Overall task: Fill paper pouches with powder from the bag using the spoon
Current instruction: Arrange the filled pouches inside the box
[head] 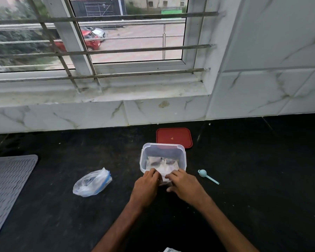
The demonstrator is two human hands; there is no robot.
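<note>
A clear plastic container (163, 149) stands on the black counter and holds white paper pouches (162, 163) with dark patches. My left hand (147, 184) and my right hand (185, 184) meet at its near edge, and the fingers of both pinch a white pouch (163, 176) between them. The pouch is mostly hidden by my fingers. A clear plastic bag (92, 182) with a blue zip strip lies to the left of my hands. A light blue spoon (206, 176) lies on the counter to the right, untouched.
A red lid (174, 137) lies flat behind the container. A grey ribbed mat (7, 186) covers the counter's left end. A marble sill and barred window rise behind. Something white shows at the frame's bottom edge (169, 250).
</note>
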